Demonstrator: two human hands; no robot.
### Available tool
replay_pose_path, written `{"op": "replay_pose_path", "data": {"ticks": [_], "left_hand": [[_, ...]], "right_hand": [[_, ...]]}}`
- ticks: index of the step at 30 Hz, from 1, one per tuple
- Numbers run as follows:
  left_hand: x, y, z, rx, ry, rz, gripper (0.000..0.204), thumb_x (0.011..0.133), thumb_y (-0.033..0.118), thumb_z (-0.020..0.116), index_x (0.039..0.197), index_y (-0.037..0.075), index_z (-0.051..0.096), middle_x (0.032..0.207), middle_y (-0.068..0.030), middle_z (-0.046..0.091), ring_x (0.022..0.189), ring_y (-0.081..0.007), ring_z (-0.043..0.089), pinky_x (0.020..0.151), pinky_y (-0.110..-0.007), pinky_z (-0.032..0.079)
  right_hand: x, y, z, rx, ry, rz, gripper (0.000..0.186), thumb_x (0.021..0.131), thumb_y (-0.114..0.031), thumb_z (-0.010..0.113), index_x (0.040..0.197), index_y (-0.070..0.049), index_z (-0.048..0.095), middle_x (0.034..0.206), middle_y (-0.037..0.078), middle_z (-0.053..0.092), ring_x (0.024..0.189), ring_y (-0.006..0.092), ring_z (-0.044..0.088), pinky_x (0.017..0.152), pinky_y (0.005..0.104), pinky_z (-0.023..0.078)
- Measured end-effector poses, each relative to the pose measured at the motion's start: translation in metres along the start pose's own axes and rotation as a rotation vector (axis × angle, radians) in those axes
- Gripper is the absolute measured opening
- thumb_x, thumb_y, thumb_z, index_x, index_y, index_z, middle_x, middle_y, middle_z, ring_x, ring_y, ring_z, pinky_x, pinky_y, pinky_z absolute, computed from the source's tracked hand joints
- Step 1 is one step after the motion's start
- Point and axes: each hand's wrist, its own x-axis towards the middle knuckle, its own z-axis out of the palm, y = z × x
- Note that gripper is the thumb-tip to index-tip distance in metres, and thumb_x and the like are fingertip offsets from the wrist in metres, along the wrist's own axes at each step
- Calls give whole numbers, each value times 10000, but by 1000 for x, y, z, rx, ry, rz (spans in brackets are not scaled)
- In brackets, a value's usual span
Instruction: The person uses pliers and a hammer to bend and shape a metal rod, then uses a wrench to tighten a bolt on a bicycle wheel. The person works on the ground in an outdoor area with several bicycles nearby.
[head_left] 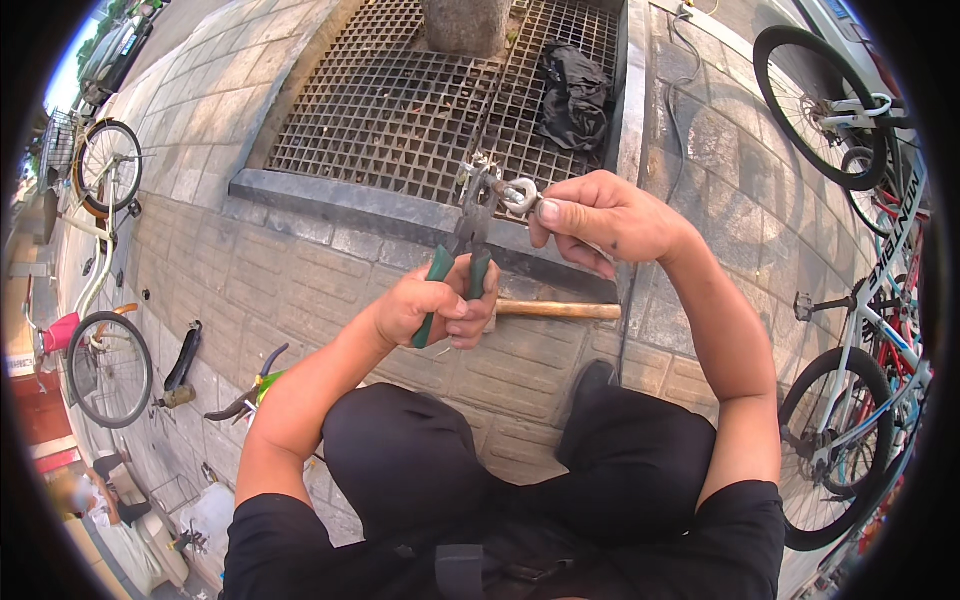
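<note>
My left hand (440, 305) is wrapped around the green handles of a pair of pliers (474, 225), which point away from me. Their jaws are at a small metal part (482, 172) in front of the tree grate. A rounded silver metal piece (520, 197) sits just right of the jaws, and my right hand (607, 218) pinches it between thumb and forefinger. Whether the two metal pieces are joined is hard to make out. Below the hands, a wooden handle (558, 310) lies on the paving, its left end hidden behind my left hand.
Ahead, a tree trunk (465, 25) rises from a metal grate (370, 110) with a raised stone border, and a black plastic bag (575, 95) lies on it. Bicycles (850, 400) stand at right; a white bicycle (100, 265) is at left. Another pair of pliers (240, 403) is near my left arm.
</note>
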Motion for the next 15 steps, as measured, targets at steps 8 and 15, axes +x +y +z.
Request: {"op": "replay_pose_path", "data": {"ticks": [8, 15], "left_hand": [[-4, 1, 4, 17, 4, -38, 412, 821, 115, 618, 1223, 128, 532, 891, -14, 489, 701, -143, 444, 663, -354, 429], [-5, -2, 13, 1, 67, -16, 391, 806, 114, 615, 1181, 124, 508, 884, -23, 455, 673, -142, 428, 631, -354, 417]], "right_hand": [[-3, -3, 1, 5, -24, 21, 489, 1155, -428, 541, 966, -2, 691, 556, 3, 552, 440, 65, 509, 432, 236, 404], [-1, 1, 10, 29, 56, -14, 483, 1150, -428, 556, 936, -12, 675, 563, -11, 528, 442, 52, 467, 422, 232, 391]]}}
